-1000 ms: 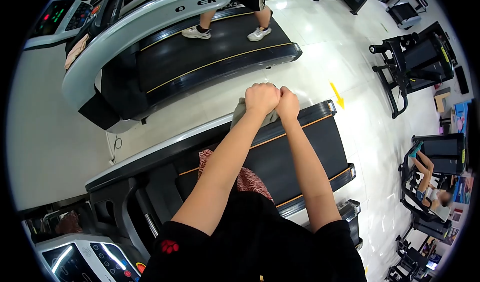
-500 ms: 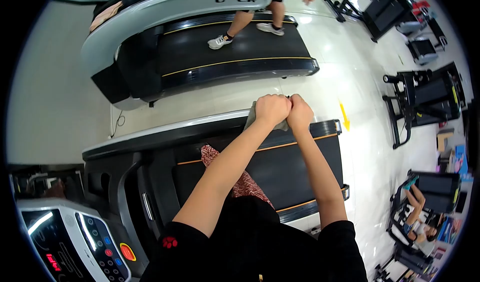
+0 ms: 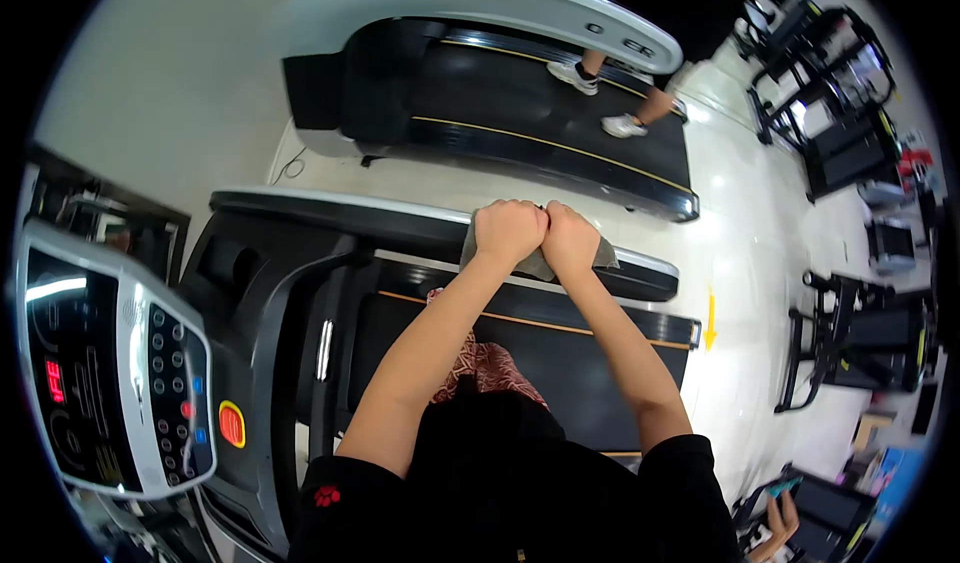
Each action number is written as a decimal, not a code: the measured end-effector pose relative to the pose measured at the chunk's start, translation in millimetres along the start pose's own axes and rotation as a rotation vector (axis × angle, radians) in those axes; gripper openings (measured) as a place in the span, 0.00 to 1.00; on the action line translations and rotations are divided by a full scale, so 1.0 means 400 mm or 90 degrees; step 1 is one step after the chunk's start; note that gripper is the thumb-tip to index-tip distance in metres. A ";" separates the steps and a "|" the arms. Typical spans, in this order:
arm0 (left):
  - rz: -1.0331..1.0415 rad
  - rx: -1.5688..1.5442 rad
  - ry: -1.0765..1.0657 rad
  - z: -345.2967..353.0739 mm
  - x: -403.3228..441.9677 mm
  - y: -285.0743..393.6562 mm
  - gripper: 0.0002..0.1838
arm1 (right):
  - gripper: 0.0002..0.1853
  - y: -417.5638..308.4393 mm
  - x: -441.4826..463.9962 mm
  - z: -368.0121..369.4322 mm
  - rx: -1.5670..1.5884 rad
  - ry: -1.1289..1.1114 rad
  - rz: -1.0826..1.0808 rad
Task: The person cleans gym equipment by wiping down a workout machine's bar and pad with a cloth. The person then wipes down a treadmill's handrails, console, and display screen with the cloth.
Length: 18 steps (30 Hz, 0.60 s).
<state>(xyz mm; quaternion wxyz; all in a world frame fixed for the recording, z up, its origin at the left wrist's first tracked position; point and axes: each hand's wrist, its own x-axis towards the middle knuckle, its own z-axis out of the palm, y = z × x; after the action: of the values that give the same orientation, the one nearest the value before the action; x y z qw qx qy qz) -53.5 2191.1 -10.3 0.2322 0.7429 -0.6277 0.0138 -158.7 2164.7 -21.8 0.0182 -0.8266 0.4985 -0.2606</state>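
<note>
My left hand (image 3: 511,233) and my right hand (image 3: 571,242) are side by side, both closed in fists around a grey-green cloth (image 3: 538,266). The cloth hangs out below and beside the fists. Both arms reach forward over a black treadmill belt (image 3: 600,383) with orange lines, and the fists are over the treadmill's far side rail (image 3: 400,220). Patterned red fabric (image 3: 492,367) shows below my forearms.
The treadmill's console (image 3: 112,363) with a red display is at the left, beside an orange-red button (image 3: 232,424). Beyond, a person in white shoes (image 3: 573,77) walks on another treadmill (image 3: 520,113). Gym machines (image 3: 850,333) line the right; a yellow arrow (image 3: 711,321) marks the floor.
The view has turned, bringing the console fully in at the left and shifting the other treadmill rightward. Both fists stay on the cloth. The walking person's legs have changed stride.
</note>
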 end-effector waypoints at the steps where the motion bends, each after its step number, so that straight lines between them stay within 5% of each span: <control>1: -0.030 0.013 -0.017 -0.021 0.001 -0.031 0.16 | 0.06 -0.032 0.014 0.017 0.010 -0.021 -0.010; 12: -0.342 0.198 -0.099 -0.307 -0.128 -0.433 0.13 | 0.05 -0.539 0.084 0.203 0.165 -0.072 -0.319; 18: -0.537 0.290 0.096 -0.453 -0.243 -0.627 0.14 | 0.07 -0.866 0.086 0.307 0.398 -0.229 -0.467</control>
<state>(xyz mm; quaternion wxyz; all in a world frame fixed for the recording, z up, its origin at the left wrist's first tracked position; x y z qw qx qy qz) 210.5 2372.8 38.8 0.0941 0.9615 -0.2341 0.1093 191.1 2281.9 -13.1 0.2574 -0.9338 0.0629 -0.2405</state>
